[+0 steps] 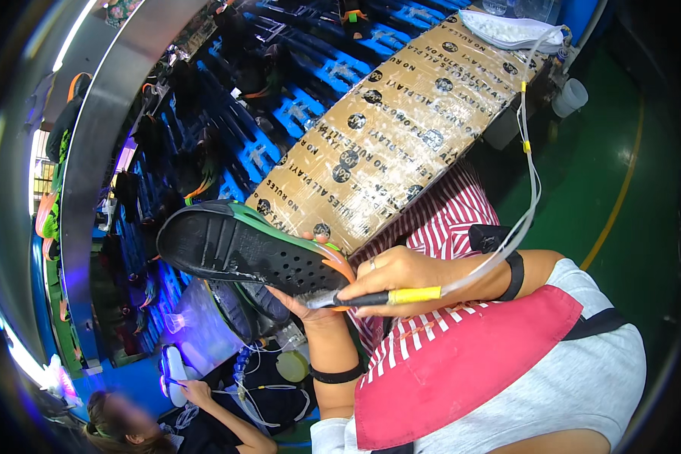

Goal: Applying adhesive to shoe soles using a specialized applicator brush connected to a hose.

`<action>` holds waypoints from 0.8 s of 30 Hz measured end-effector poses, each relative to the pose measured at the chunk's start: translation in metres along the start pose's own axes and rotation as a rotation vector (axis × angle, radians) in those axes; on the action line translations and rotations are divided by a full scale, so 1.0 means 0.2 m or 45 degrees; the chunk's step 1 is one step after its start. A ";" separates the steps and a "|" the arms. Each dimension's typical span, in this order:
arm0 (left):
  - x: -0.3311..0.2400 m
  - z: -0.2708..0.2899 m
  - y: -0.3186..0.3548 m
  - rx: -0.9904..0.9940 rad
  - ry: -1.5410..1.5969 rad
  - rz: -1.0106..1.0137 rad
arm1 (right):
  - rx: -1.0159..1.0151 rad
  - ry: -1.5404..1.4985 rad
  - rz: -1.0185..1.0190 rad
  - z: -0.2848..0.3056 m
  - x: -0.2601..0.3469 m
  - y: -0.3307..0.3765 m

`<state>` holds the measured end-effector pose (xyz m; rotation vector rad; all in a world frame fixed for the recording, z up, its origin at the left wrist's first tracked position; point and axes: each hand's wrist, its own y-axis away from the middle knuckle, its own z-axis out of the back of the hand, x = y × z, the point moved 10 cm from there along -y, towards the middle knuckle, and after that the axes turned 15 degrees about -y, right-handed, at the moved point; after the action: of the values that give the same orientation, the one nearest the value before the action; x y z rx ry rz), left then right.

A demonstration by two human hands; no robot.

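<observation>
Far left edge: curved metal rail [102, 151] of a conveyor line, blue slotted trays [310, 83] behind it carrying dark shoes. A co-worker [140, 424] sits at the lower left corner, one hand [198, 392] near clear tubing, apart from the wearer's own hands.

Centre-left: shoe [238, 246] held sole-up, black perforated sole toward the camera, green and orange edging along the rim. The tilt exposes the sole's rim, presumably so the tool can reach it.

Left hand [310, 303] sits under the shoe's near end, palm up, fingers curled around it from below: closed, supporting the shoe. Black band on that wrist.

Right hand [401, 276] is wrapped in a pen-like hold on a slim brush tool [371, 298], dark shaft, yellow collar; its bristle tip touches the sole's near edge by the orange trim. Clear hose [526, 178] runs from the tool's back end up toward the top right.

Behind the hands: taped cardboard-covered bench [401, 129], white pouch [511, 32] at its far corner. White cup [571, 97] just beyond the bench's right edge.
</observation>
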<state>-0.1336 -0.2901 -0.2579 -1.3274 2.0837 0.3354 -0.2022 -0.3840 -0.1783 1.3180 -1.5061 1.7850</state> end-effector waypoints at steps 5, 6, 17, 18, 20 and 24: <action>-0.06 0.02 0.02 -0.015 -0.106 0.025 | 0.133 -0.244 -0.108 0.01 0.04 -0.03; -0.08 0.02 0.02 -0.019 -0.105 0.022 | 0.138 -0.247 -0.110 0.02 0.03 -0.03; -0.12 0.10 0.03 -0.064 -0.588 0.247 | 0.194 -0.031 -0.086 0.03 0.05 -0.01; -0.11 0.12 0.03 -0.054 -0.588 0.291 | 0.194 -0.029 -0.088 0.02 0.03 0.00; -0.09 0.11 0.02 -0.046 -0.583 0.337 | 0.211 0.331 0.072 -0.01 0.02 0.02; -0.18 -0.05 -0.03 -0.023 -0.883 0.291 | 0.403 0.219 0.134 -0.06 0.08 0.02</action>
<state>-0.1218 -0.2721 -0.2270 -0.8117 1.6285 0.7881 -0.2162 -0.3783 -0.1647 1.2042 -1.2589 2.2140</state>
